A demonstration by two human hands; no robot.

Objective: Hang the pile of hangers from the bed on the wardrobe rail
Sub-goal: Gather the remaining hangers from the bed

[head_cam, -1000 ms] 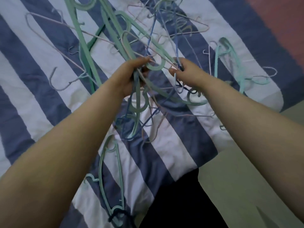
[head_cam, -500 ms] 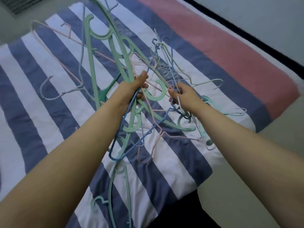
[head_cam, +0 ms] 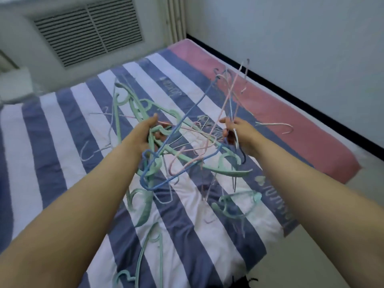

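A tangled bunch of hangers [head_cam: 187,156], green plastic ones mixed with thin blue, pink and white wire ones, hangs in the air above the bed. My left hand [head_cam: 145,134] grips the green hangers at the bunch's left side. My right hand [head_cam: 234,132] holds several thin wire hangers that stick upward. More green hangers [head_cam: 145,206] lie on the striped bedspread [head_cam: 52,142] below, another green hanger [head_cam: 151,248] lies near the bed's front edge, and a light one [head_cam: 239,204] lies to the right. The wardrobe rail is out of view.
A pink mattress strip [head_cam: 291,125] runs along the bed's right side beside a white wall with a black skirting. A vent grille [head_cam: 89,32] sits in the wall behind the bed. A white wire hanger [head_cam: 276,126] lies on the pink strip. Pale floor [head_cam: 332,246] lies at the lower right.
Both hands have lifted the tangled bunch higher off the bed and spread it apart. My view has tilted upward, bringing the wall and vent into sight.
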